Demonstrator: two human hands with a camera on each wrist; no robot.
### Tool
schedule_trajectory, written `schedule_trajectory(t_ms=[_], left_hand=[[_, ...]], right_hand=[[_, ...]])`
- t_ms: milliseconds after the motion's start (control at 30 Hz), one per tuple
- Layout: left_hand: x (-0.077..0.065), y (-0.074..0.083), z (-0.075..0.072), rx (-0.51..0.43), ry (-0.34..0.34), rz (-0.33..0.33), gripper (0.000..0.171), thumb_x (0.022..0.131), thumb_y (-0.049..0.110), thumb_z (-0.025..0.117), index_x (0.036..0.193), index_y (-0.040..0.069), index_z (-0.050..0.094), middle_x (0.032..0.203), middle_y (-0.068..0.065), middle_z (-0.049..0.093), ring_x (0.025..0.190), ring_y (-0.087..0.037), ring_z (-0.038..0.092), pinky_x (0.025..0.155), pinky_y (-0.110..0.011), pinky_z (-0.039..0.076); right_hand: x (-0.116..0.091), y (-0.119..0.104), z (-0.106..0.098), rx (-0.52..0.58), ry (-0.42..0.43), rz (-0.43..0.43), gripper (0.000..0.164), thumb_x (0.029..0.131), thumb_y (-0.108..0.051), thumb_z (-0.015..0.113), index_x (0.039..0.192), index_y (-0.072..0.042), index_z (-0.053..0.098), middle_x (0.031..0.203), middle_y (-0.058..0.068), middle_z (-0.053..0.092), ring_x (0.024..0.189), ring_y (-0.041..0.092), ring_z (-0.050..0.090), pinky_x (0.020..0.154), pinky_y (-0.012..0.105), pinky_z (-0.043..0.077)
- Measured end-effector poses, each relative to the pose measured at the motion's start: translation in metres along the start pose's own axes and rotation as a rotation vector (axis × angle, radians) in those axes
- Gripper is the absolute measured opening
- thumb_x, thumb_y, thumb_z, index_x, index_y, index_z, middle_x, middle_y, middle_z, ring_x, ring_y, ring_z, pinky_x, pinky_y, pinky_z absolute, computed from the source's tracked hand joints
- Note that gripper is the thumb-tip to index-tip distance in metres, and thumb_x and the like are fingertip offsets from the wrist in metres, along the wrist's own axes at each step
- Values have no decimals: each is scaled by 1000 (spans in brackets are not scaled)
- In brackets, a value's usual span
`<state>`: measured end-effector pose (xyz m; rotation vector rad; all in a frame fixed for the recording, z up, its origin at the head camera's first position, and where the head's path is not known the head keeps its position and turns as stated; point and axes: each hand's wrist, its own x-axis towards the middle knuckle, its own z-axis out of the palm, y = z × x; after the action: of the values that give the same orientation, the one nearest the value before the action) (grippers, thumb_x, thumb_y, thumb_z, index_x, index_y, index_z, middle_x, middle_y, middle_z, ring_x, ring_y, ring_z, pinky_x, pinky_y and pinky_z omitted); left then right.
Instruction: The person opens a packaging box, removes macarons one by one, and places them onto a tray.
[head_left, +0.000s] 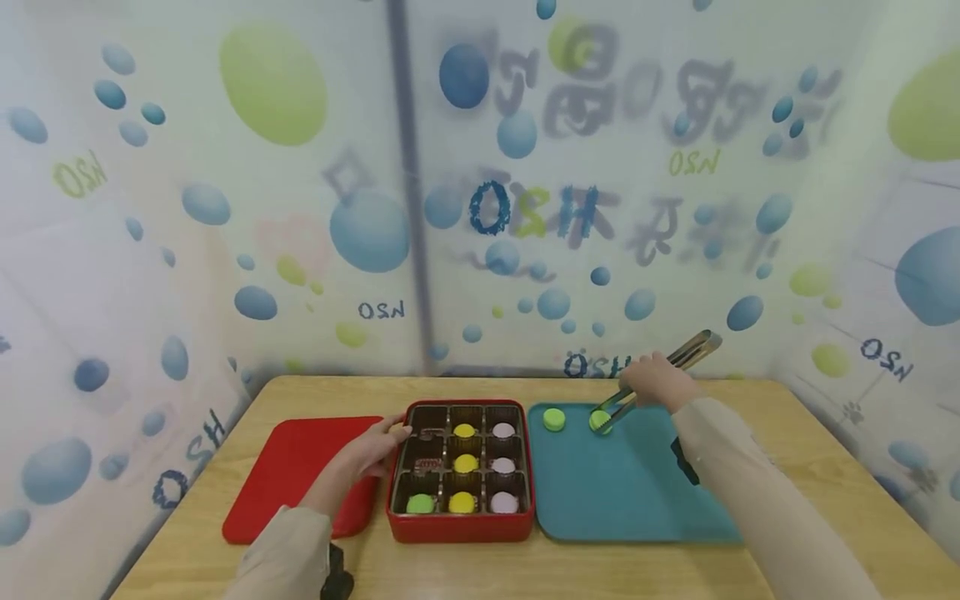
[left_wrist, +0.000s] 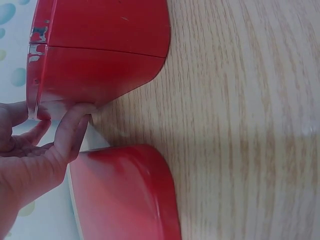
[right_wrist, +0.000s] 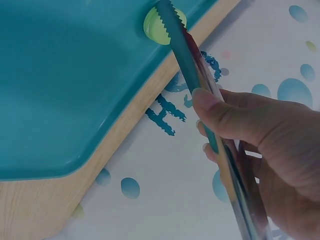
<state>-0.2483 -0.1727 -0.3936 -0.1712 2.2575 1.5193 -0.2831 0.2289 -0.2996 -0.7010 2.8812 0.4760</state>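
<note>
My right hand point(head_left: 660, 385) grips metal tongs point(head_left: 703, 343) with serrated tips. Those tips straddle a light green macaron point(right_wrist: 151, 27) on the blue tray point(head_left: 637, 492). A second green macaron point(head_left: 554, 419) lies to its left on the tray. My left hand point(head_left: 366, 454) holds the left side of a red box point(head_left: 465, 528), thumb on the outer wall and fingers by the rim. Inside the box's divided insert, the right column has pale purple macarons point(head_left: 503, 466) and the middle column yellow ones point(head_left: 466, 463). A green macaron point(head_left: 421, 503) sits in the near-left compartment.
A red lid-like tray point(head_left: 288, 475) lies left of the box, partly behind my left forearm. Everything stands on a wooden table point(head_left: 442, 571). A patterned curtain point(head_left: 480, 250) surrounds its far edge and sides. My right forearm crosses over the blue tray's right part.
</note>
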Motion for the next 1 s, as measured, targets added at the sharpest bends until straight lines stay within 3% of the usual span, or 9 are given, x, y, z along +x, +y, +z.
schedule_trajectory(t_ms=[433, 700, 1000], left_hand=[[-1, 2, 1, -5, 0, 36, 57, 99, 27, 38, 145, 4, 13, 138, -32, 28, 120, -44, 42, 79, -51, 50], [-1, -1, 2, -16, 19, 34, 58, 98, 29, 40, 145, 4, 15, 134, -31, 34, 117, -42, 44, 80, -52, 50], [-1, -6, 4, -21, 34, 39, 58, 98, 27, 40, 144, 2, 16, 133, -32, 35, 117, -44, 43, 79, -54, 49]], right_hand=[[-2, -1, 0, 6, -49, 43, 25, 78, -7, 70, 102, -9, 67, 97, 11, 65, 92, 31, 58, 87, 47, 44], [-9, 4, 4, 23, -14, 22, 25, 76, -11, 72, 101, -10, 68, 94, 9, 64, 87, 30, 58, 82, 46, 45], [-7, 2, 4, 132, -17, -43, 36, 80, -14, 69, 115, -8, 63, 108, 14, 62, 101, 35, 56, 85, 50, 45]])
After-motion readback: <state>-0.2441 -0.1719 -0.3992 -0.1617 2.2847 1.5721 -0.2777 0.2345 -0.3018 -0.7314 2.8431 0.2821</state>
